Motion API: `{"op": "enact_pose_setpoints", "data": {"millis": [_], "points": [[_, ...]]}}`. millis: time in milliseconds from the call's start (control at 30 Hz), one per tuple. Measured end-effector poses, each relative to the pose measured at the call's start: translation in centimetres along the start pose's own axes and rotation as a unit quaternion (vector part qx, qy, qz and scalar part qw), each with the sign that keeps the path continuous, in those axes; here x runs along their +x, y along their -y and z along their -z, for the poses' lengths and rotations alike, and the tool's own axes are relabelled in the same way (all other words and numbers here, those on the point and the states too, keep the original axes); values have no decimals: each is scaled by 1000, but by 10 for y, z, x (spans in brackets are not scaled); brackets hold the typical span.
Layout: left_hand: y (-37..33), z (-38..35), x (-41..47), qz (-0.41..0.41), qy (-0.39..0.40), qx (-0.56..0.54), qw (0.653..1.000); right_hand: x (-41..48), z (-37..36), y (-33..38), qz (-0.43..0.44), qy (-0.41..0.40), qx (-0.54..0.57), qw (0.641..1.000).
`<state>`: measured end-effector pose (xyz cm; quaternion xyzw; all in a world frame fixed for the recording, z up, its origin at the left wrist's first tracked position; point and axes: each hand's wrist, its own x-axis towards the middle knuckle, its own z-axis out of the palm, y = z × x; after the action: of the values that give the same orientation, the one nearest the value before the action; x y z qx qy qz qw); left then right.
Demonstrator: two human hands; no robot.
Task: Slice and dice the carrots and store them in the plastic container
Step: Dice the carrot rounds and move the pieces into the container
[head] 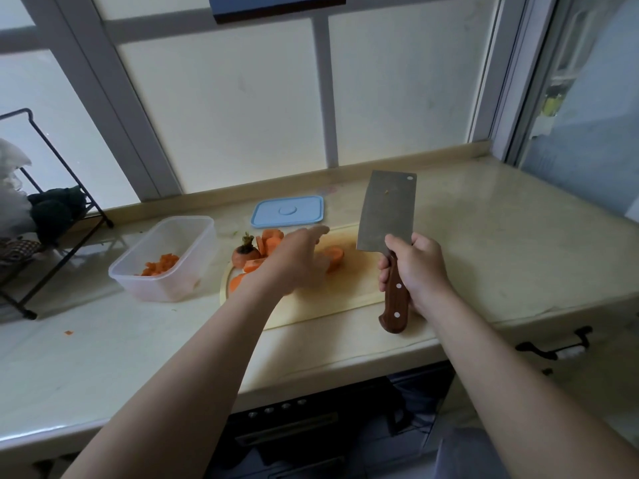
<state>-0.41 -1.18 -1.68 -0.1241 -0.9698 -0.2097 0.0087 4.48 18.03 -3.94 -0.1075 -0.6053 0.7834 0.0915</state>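
cleaver (386, 211) raised, carrot slices (270, 239) on board (349, 288)

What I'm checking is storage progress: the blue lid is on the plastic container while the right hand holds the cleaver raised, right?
No: the head view shows the blue lid lying on the counter, apart from the open plastic container. The right hand does hold the cleaver raised.

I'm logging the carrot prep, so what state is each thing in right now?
Container: open, some diced carrot inside.
Lid: off, flat on the counter.
Cleaver: lifted, blade pointing up, held by the right hand.
Left hand: open, over the cutting board.
Carrots: partly sliced on the board, stem end cut off.
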Motion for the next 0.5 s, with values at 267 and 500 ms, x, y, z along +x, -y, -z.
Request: {"op": "enact_pose_setpoints", "data": {"millis": [267,500], "points": [[-18,-6,9,-81,72,100,989,-1,-1,1,-3,-3,4,1000],[-23,6,25,-70,136,136,979,-1,0,3,-15,-8,20,1000]]}}
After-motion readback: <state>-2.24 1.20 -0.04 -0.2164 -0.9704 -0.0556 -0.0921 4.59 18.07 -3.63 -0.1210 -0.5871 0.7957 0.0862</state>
